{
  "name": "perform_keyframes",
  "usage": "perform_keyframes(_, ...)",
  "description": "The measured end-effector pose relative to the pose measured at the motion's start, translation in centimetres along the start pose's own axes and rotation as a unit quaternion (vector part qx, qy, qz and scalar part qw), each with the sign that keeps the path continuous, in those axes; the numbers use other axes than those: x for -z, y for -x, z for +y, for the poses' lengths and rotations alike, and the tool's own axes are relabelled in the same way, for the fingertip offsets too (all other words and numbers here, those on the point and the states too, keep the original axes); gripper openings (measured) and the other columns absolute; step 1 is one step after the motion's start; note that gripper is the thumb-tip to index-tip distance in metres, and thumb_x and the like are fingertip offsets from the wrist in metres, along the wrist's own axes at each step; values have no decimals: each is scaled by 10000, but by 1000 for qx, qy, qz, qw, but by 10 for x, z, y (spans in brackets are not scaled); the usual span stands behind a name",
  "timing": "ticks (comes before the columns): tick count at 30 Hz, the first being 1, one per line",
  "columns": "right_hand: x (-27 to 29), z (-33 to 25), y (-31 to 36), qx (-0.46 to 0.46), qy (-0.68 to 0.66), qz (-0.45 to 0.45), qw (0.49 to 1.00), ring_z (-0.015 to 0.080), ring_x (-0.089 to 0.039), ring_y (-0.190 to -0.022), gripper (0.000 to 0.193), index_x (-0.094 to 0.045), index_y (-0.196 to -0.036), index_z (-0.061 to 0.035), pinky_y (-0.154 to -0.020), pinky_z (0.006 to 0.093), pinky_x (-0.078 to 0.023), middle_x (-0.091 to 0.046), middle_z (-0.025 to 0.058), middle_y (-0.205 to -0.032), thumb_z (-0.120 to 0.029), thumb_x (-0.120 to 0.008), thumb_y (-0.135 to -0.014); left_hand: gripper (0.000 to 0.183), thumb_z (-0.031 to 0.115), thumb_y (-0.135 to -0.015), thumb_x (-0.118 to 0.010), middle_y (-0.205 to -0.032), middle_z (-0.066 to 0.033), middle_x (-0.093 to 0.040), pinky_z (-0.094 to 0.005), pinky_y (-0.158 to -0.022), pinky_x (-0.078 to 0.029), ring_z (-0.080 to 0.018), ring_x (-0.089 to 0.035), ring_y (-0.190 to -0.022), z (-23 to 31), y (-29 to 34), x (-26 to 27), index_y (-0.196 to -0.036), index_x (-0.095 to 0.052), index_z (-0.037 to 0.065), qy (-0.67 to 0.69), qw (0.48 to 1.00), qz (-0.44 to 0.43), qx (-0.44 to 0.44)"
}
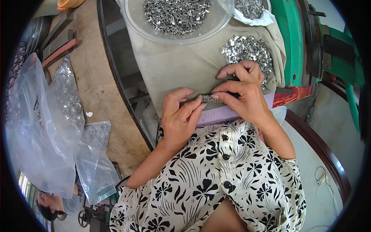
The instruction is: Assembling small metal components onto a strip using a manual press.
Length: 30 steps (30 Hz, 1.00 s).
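Between my hands is a short dark strip with a row of small upright metal pins. My left hand pinches its left end between thumb and fingertip. Closed on the right part, my right hand has thumb and forefinger pressed together over the strip. A tiny part in those fingers cannot be made out. Just beyond my right hand lies a loose pile of small shiny metal pieces on a beige cloth. A lilac checked cloth lies beneath the strip, along the near edge.
A clear plastic tub of small metal parts stands at the far side. Beside it is a lined bowl of thin pins. Green machinery borders the right. Plastic bags and a red-handled tool lie on the left wooden table.
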State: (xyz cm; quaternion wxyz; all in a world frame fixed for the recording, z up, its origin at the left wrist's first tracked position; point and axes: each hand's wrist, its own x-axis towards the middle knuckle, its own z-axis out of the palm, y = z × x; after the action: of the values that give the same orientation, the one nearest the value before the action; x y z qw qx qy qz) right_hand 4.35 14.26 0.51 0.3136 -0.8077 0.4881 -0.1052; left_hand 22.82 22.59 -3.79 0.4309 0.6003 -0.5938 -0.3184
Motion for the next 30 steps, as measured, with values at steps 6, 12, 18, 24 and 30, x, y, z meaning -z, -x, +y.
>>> perform_keyframes(6, 4, 0, 2, -7, 17, 3, 1000, 229, -431, -1055, 164, -788, -844, -178, -948, 407, -252, -551, -48, -944, -257, -817, -703, 249, 4, -720, -801, -1063, -138, -632, -354, -753, -542, -286, -607, -913, 0, 1, 0, -959, -735, 22, 0, 1000, 1, -1)
perform_keyframes(12, 8, 4, 7, -16, 36, 1, 999, 214, -431, -1014, 187, -790, -855, -183, -927, 397, -246, -532, -53, -914, -272, -819, -693, 247, -3, -718, -797, -1061, -141, -631, -353, -765, -543, -287, -609, -923, 0, 0, 0, -956, -733, 16, 3, 1000, 0, 0)
perform_keyframes(18, 7, 5, 5, -28, -1, 5, 1000, 215, -435, -1007, 205, -791, -865, -171, -949, 389, -250, -545, -45, -906, -246, -828, -677, 289, -36, -684, -821, -1084, -160, -629, -327, -767, -535, -254, -626, -918, -1, 1, 1, -959, -747, 11, -3, 1000, -2, 2)
perform_keyframes(24, 10, 2, 5, -30, 19, 4, 999, 212, -437, -1004, 209, -786, -857, -156, -952, 379, -255, -544, -38, -895, -239, -832, -672, 290, -32, -686, -824, -1080, -161, -633, -326, -768, -530, -254, -623, -923, 0, 0, 1, -962, -748, 12, -6, 1000, -5, 3)
perform_keyframes(30, 13, 1, 5, -41, 30, -6, 999, 210, -436, -999, 196, -789, -839, -151, -949, 378, -262, -536, -33, -885, -230, -832, -665, 288, -35, -687, -820, -1082, -162, -630, -327, -771, -529, -257, -621, -925, 0, 0, 1, -961, -746, 6, -3, 1000, -4, 5)
